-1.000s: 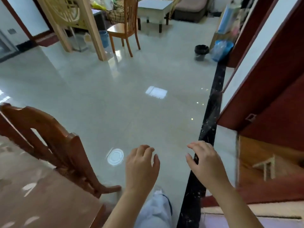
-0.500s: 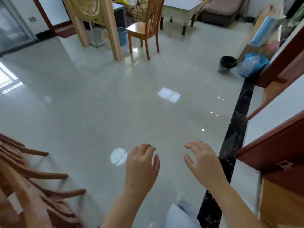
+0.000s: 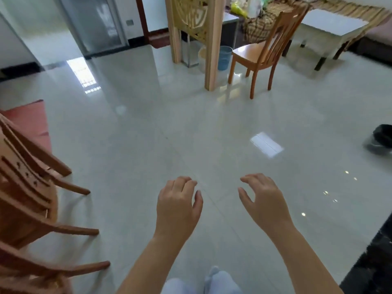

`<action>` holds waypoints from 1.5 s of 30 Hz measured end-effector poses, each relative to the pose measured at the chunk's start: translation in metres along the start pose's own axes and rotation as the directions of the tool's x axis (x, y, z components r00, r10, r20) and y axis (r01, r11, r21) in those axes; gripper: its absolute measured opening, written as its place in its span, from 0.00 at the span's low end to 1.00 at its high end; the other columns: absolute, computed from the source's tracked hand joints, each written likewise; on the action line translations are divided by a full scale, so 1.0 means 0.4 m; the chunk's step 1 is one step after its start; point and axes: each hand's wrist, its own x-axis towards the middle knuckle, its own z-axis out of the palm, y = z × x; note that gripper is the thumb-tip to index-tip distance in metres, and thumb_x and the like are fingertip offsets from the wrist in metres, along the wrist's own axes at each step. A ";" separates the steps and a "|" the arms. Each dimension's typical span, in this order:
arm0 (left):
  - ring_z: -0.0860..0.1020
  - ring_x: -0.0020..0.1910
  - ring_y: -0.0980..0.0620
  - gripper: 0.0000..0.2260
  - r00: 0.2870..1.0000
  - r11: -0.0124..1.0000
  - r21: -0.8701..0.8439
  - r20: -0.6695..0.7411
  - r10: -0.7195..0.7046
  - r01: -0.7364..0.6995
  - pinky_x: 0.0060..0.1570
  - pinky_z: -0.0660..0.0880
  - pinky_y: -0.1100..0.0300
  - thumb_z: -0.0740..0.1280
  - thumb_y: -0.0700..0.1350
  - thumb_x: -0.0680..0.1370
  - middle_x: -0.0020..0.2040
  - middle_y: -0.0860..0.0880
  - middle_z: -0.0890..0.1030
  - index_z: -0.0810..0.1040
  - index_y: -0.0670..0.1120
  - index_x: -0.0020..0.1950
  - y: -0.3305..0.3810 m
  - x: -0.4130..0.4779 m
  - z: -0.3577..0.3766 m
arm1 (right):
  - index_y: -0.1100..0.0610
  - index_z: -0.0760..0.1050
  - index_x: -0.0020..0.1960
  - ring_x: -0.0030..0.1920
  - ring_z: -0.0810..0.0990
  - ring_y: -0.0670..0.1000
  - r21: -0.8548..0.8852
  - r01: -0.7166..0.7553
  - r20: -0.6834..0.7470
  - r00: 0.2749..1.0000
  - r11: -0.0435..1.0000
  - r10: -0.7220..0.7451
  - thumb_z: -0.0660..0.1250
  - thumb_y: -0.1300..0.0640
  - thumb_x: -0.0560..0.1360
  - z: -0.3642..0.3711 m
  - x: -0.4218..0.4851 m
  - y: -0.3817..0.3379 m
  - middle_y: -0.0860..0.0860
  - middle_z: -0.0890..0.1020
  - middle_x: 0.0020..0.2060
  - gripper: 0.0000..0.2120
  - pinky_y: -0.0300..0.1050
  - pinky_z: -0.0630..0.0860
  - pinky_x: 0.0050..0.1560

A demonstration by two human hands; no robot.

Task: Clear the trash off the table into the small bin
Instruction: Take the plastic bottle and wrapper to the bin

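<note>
- At the far left, dark wooden chairs (image 3: 27,187) crowd the frame edge, blurred, their legs jutting out over the pale tiled floor (image 3: 148,128).
- The left hand (image 3: 178,205) hovers palm-down above the floor, fingers loosely curled, grasping nothing.
- Beyond it stands a carved wooden partition (image 3: 194,22); a blue bin (image 3: 224,57) sits on the floor just behind its post.
- The right hand (image 3: 264,201) hovers beside the left, apart from it, fingers spread and slack, empty too.
- An orange chair (image 3: 262,53) stands right of the post, with a white table (image 3: 333,25) behind it.
- At the right edge a small black bin (image 3: 382,134) rests on the floor, well apart from both hands.
- No trash is distinguishable on the white table.
</note>
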 end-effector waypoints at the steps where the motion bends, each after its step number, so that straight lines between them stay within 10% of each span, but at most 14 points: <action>1: 0.79 0.38 0.43 0.11 0.999 0.999 0.020 -0.017 -0.033 0.034 0.38 0.75 0.55 0.61 0.44 0.71 0.42 0.43 0.82 0.80 0.41 0.43 -0.020 0.036 -0.002 | 0.62 0.78 0.49 0.47 0.79 0.59 0.007 0.018 0.012 1.000 1.000 -0.018 0.70 0.61 0.69 0.011 0.055 -0.007 0.57 0.82 0.46 0.10 0.53 0.76 0.48; 14: 0.79 0.41 0.42 0.08 0.871 0.868 0.145 -0.214 -0.441 0.475 0.40 0.76 0.51 0.72 0.37 0.67 0.44 0.42 0.82 0.80 0.40 0.46 -0.534 0.426 -0.087 | 0.61 0.78 0.50 0.50 0.78 0.58 0.116 0.367 0.239 0.891 0.923 -0.385 0.69 0.60 0.70 0.385 0.673 -0.377 0.56 0.82 0.47 0.10 0.52 0.76 0.49; 45: 0.78 0.44 0.45 0.07 0.608 0.621 0.172 -0.509 -0.609 0.765 0.42 0.76 0.51 0.64 0.44 0.72 0.44 0.47 0.82 0.79 0.44 0.46 -1.710 1.461 -0.410 | 0.60 0.78 0.50 0.48 0.78 0.57 0.349 0.642 0.365 0.577 0.682 -0.730 0.68 0.58 0.71 1.224 1.982 -1.417 0.54 0.81 0.48 0.09 0.48 0.73 0.46</action>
